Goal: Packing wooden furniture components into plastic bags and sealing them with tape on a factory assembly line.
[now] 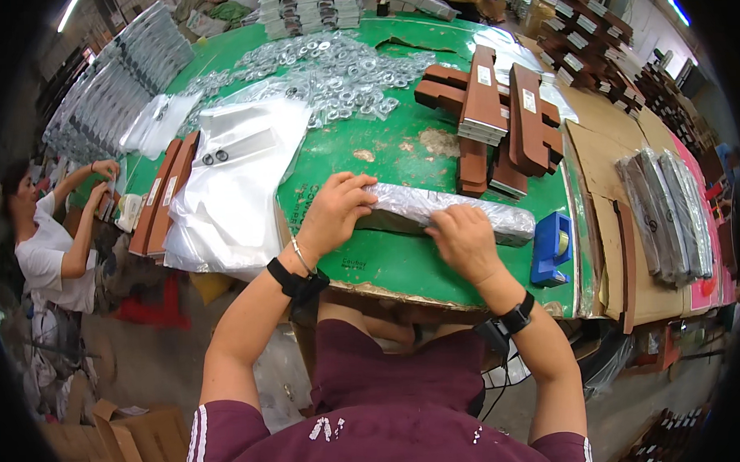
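A long, bar-shaped package wrapped in clear, wrinkled plastic lies on the green tabletop in front of me. Its left end is pinched between the thumb and fingers of my left hand. My right hand grips the near edge around the middle, fingers curled onto the film. What the wrap holds is hard to make out. Right of the package stands a blue tape dispenser with a tape roll in it. Beyond it, brown bar-shaped pieces with white labels are piled crosswise.
Flat clear plastic bags with two black rings on top lie left, beside brown bars. Small bagged rings cover the far table. Wrapped packages lie on cardboard at right. A co-worker sits at left.
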### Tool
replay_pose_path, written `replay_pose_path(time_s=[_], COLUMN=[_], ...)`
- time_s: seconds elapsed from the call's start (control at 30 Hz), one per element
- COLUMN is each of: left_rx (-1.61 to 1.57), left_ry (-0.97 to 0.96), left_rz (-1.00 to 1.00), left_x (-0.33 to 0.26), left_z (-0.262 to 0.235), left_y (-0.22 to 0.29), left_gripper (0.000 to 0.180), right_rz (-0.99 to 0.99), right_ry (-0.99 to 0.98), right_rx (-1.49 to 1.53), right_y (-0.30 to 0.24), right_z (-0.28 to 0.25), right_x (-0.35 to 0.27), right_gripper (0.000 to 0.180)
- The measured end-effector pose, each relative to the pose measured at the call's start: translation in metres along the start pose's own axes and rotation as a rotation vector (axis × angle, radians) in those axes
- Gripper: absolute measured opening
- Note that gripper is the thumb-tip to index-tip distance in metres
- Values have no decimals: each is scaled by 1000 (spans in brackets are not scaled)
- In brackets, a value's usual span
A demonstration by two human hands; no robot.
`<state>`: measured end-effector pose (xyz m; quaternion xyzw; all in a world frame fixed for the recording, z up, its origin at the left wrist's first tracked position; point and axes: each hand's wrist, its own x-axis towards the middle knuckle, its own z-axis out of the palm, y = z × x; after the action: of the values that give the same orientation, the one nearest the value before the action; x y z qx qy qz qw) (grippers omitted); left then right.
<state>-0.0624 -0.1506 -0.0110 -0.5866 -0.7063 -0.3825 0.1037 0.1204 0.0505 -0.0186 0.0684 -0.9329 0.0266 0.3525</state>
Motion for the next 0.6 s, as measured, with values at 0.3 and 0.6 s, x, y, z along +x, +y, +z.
replay_pose_path(time_s=[0.3,0.6], left_rx=[72,186], left_ry=[-37,-115], left_rz=[-8,-4], left_x=[3,4], left_z=[-5,-16], left_y=[9,17], left_gripper=[31,44], right_rz=[50,-241], right_ry=[63,41], right_rx=[145,121], right_y=[-11,5], right_z=[23,26], right_x=[25,16], right_gripper=[30,38])
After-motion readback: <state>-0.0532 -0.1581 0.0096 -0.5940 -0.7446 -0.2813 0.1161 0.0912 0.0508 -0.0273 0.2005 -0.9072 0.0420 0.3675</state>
